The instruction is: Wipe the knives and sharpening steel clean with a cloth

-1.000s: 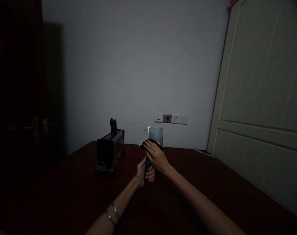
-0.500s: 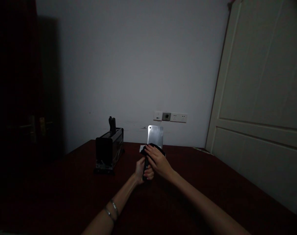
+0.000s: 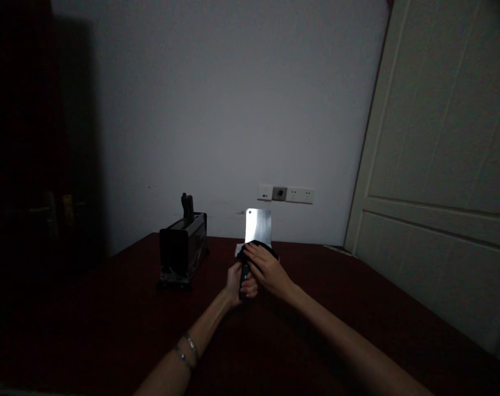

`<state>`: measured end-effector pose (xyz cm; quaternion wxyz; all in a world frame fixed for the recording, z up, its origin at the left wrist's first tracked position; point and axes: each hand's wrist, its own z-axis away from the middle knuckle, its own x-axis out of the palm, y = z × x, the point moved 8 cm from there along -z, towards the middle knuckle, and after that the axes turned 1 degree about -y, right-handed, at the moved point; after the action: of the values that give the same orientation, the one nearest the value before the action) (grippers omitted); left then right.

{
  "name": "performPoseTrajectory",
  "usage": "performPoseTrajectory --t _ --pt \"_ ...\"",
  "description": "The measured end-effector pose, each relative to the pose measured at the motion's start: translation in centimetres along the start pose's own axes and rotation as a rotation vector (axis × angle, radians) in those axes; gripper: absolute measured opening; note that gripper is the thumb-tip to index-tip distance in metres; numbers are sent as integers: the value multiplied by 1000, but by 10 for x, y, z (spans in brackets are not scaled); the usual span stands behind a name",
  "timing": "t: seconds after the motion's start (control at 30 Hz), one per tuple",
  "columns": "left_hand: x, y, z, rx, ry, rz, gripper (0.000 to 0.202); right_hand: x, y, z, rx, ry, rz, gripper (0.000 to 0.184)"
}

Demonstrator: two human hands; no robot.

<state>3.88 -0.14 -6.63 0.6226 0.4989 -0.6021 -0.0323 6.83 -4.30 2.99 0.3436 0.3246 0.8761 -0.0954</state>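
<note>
My left hand (image 3: 238,283) is wrapped around the black handle of a cleaver (image 3: 258,225), whose shiny blade points up and away from me with a small hole near its top left corner. Over the lower blade lies a black cloth (image 3: 256,245). My right hand (image 3: 268,269) presses this cloth against the blade with its fingers close together; the thumb is not clearly visible. Just left of the cloth a bit of something white (image 3: 239,249) peeks out, mostly hidden.
On the dark red table (image 3: 121,308), to the left, stands a black knife block (image 3: 175,253) with black handles (image 3: 187,208) sticking up. Behind are a pale wall with sockets (image 3: 300,195) and, at right, a pale panelled door (image 3: 431,192). The light is dim.
The blade has shifted slightly left and catches more light on its left side. Both hands keep their hold on the cleaver and cloth. The whole view has moved a little.
</note>
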Motion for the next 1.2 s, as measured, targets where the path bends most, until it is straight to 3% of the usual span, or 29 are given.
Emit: performPoseTrajectory --t 0.1,0.27,0.33,0.5,0.7,0.97,1.2 --pt "-1 1 0 12 6 11 54 2 1 1 -14 -18 -13 40" --pt "14 1 2 -36 -75 -13 57 -30 46 -25 64 101 -45 35" --pt "16 3 3 -28 -79 -23 56 -35 54 -31 58 81 -72 36" --pt "14 3 3 -27 -78 -35 55 -28 28 -23 -67 -67 -78 39" --pt "9 -2 1 -41 -32 -38 49 -23 -1 -18 -185 -134 -69 34" --pt "22 -5 0 -44 -117 -106 59 -32 26 -39 -182 -73 60 29" --pt "21 -9 -1 -31 -85 -137 60 -48 49 -70 -123 22 99 29"
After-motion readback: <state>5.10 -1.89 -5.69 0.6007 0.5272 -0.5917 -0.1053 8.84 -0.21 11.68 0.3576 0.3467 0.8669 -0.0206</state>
